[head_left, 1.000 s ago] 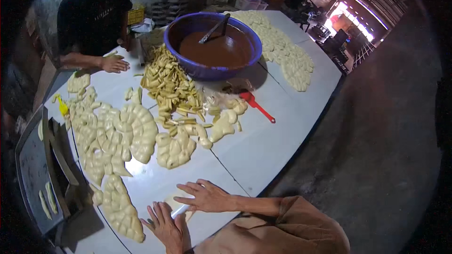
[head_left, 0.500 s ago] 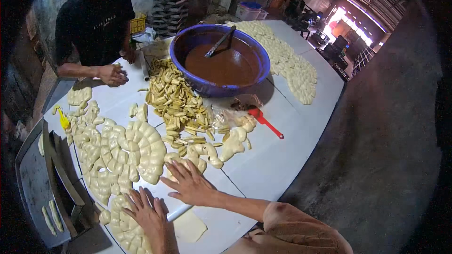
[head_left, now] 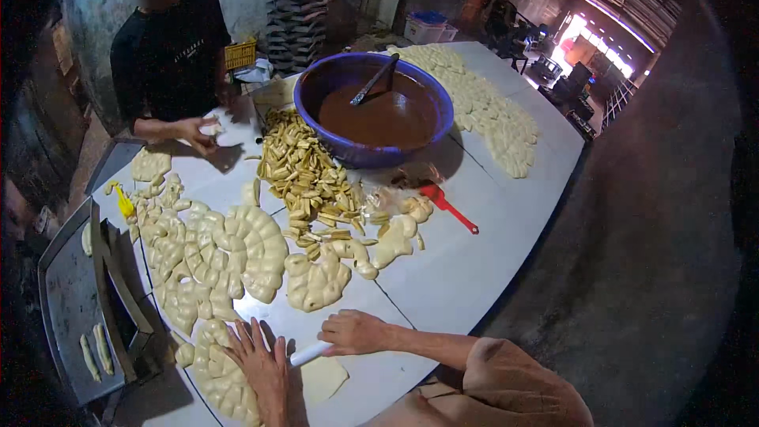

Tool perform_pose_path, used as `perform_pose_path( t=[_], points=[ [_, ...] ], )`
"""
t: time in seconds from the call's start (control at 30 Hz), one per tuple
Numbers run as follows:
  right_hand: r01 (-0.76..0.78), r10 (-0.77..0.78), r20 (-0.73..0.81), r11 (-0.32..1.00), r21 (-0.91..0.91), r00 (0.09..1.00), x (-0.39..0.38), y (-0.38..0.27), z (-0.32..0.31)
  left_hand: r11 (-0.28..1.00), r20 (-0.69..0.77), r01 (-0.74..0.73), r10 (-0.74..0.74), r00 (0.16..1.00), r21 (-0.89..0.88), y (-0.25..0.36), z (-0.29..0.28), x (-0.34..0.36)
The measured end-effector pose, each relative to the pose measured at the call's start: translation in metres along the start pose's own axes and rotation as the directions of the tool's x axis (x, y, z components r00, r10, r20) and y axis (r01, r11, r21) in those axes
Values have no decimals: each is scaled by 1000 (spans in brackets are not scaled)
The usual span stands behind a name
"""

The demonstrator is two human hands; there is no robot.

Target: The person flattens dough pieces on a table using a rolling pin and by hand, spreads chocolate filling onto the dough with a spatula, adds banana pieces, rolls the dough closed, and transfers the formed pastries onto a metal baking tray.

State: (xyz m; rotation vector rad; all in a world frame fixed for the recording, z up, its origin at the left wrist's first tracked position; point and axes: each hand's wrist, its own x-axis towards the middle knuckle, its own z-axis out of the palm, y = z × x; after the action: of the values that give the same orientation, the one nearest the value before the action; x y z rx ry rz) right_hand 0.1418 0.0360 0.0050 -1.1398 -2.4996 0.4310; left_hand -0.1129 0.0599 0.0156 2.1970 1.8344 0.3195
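Note:
A white rolling pin [head_left: 310, 353] lies over a thin flat sheet of dough [head_left: 324, 381] at the near edge of the table. My right hand [head_left: 356, 333] is closed round the pin's right end. My left hand [head_left: 262, 364] is at the other end, fingers stretched and spread; its palm hides that end, so I cannot tell how firmly it touches. Under and beside my left fingers are pale, plump dough pieces [head_left: 213, 360]. Ahead of my hands sits a lumpy piece of dough [head_left: 316, 283], with a larger spread of portioned dough [head_left: 257, 251] to its left.
A blue basin [head_left: 371, 160] of brown mixture holds a dark-handled utensil [head_left: 373, 81]. Cut yellowish banana-like pieces [head_left: 304, 178] are heaped before it, near a red scoop [head_left: 449, 209]. Metal trays [head_left: 71, 292] stand left. Across the table, a person [head_left: 170, 55] handles a white sheet.
My right hand has left the lumpy dough and come back toward me, closing on the rolling pin's end. My left hand stays nearly put. The person opposite now lifts something pale.

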Motion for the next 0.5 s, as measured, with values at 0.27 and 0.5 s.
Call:
perform_pose_path(
  t=[0.27, 0.5],
  points=[
    [10, -15, 56, 996, 84, 998, -22, -18, -14, 998, 62, -65, 67, 996, -24, 2, -5, -38],
    [-176, 159, -172, 980, -93, 972, -17, -29, 2, 995, -40, -96, 96, 995, 18, 4, 5, -45]
  ],
)
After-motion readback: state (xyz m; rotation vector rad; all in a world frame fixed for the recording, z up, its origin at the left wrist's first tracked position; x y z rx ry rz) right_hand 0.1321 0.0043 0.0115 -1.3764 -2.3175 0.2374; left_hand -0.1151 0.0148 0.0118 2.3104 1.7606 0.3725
